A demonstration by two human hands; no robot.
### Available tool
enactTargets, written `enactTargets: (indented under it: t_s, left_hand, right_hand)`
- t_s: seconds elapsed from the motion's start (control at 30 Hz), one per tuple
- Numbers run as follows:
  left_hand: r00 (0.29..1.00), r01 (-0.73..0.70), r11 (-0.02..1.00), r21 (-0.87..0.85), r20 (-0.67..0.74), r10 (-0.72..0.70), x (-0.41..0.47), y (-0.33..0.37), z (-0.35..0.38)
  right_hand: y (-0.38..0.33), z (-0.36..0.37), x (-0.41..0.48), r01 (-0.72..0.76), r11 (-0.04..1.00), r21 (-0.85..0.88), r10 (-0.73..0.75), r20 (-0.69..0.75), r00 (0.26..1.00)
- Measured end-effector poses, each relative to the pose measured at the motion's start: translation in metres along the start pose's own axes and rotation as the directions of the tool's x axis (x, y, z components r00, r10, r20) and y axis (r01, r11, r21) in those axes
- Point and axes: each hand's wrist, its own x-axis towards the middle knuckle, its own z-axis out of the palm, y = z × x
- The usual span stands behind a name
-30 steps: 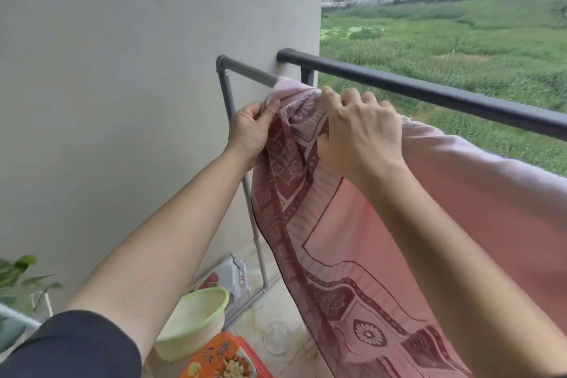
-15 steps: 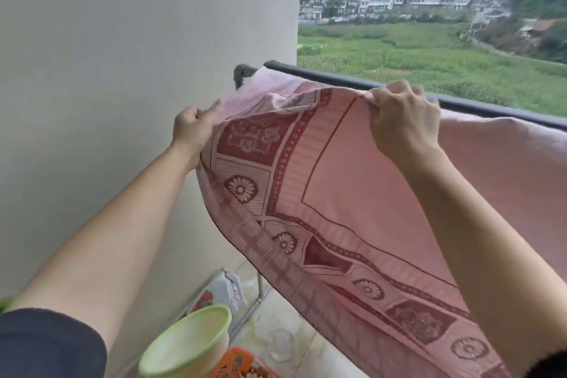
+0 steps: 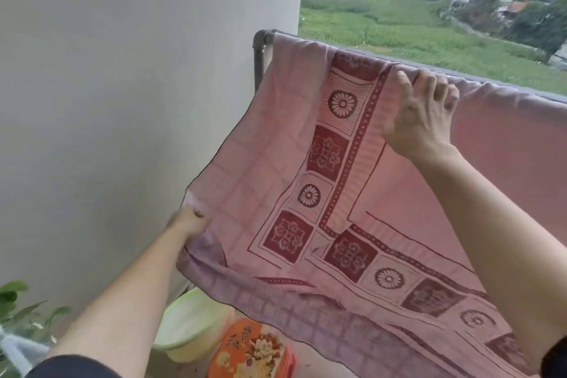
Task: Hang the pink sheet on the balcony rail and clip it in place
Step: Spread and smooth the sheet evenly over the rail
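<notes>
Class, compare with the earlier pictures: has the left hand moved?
Yes. The left hand, gripping the sheet, has dropped from beside the rail corner to well below it, toward the person.

The wall point(image 3: 122, 101) hems the sheet point(image 3: 270, 169) on its left, while a green bowl point(image 3: 190, 325) and orange tin point(image 3: 251, 350) crowd the floor beneath.
</notes>
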Motion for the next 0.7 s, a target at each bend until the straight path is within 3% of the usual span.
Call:
enactTargets:
  t_s: [0.1,0.37,0.53,0.63,0.7]
  left_hand:
    - [0.991,-0.135,0.991,-0.019,0.013,0.135,0.000,0.043,-0.005]
    - [0.854,-0.511,0.832,-0.215,-0.233,0.465,-0.002,0.221,-0.038]
    - [0.799,-0.600,0.691,-0.403,-0.352,0.488,0.021,0.316,-0.052]
    - [0.779,-0.627,0.639,-0.446,-0.344,0.525,0.034,0.349,-0.046]
    - [0.750,-0.660,0.621,-0.422,-0.416,0.515,0.043,0.356,-0.039]
  right_hand:
    - [-0.009,0.004,0.007,-0.032,0.999,0.033,0.032,-0.005,0.999]
    - [-0.012,0.000,0.044,0.015,0.999,-0.043,-0.015,-0.001,1.000]
    - [-0.018,0.001,0.086,0.105,0.994,-0.038,-0.105,-0.006,0.994]
    - [-0.018,0.010,0.098,0.128,0.989,-0.075,-0.130,-0.021,0.991]
    - [-0.018,0.019,0.100,0.116,0.991,-0.070,-0.122,-0.081,0.989]
